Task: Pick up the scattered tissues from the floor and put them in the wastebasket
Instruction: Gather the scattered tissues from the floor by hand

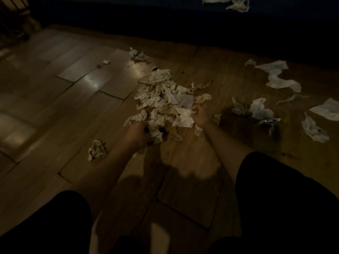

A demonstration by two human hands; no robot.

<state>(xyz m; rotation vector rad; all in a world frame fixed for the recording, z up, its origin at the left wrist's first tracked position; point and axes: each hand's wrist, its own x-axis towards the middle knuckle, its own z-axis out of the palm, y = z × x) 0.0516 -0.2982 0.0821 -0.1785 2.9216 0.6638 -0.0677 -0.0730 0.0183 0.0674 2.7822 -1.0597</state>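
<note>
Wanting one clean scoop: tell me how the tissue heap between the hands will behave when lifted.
The heap of tissues looks thin and crumpled, so likely floppy and light. Its sheets lie loose, so some will probably drop. Gripped only at its edges, the middle may sag.

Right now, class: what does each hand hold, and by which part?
Both grip the heap of tissues: the left hand its near left edge, the right hand its right edge.
</note>
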